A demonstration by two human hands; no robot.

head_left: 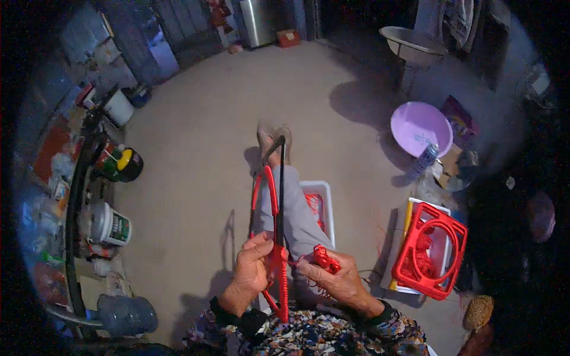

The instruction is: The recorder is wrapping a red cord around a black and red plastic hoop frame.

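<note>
Upright over my lap stands a narrow black frame (281, 196), partly wrapped in red cord along its sides and lower end. My left hand (252, 265) is closed around its lower part, thumb pressed against the red wrapping. To the right, my right hand (333, 276) grips a small bundle of red cord (326, 259). A short strand runs from that bundle toward the wrapped frame, and loose loops hang below the fingers. Beside my leg, a white basket (328, 204) holds more red cord; my leg hides part of it.
At right, a red plastic frame (454, 276) lies on a box with red cord inside. Beyond it are a purple basin (409, 133) and a spray can (427, 155). A white bucket (111, 224) and a water jug (127, 314) stand at left.
</note>
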